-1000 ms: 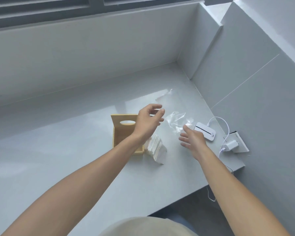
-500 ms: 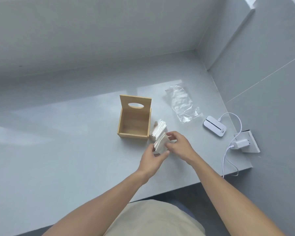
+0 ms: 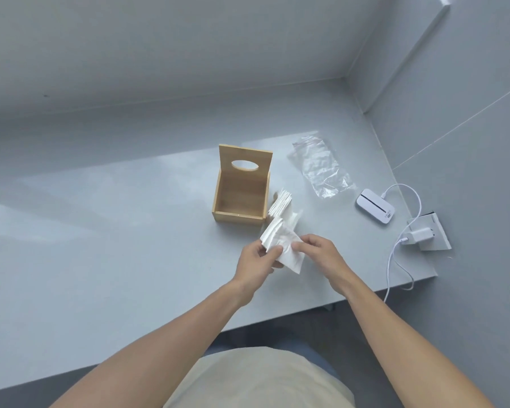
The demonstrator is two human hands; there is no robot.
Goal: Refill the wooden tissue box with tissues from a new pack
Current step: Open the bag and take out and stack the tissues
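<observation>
The wooden tissue box (image 3: 239, 217) lies open on the grey ledge, its lid with an oval slot standing up at the back, and its inside looks bare. A stack of white tissues (image 3: 279, 204) rests against the box's right side. In front of it, my left hand (image 3: 255, 262) and my right hand (image 3: 317, 251) both pinch a bunch of white tissues (image 3: 280, 241) held just above the ledge. The clear plastic wrapper (image 3: 321, 169) of the pack lies crumpled to the right of the box.
A white device (image 3: 374, 209) with a cable lies at the right, joined to a charger (image 3: 418, 235) in a wall socket. The ledge (image 3: 100, 231) ends near my body; walls close it in behind and to the right.
My hands left the plastic wrapper lying on the ledge, came down to the tissues beside the box, and lifted a bunch of them toward me. The camera has tilted down.
</observation>
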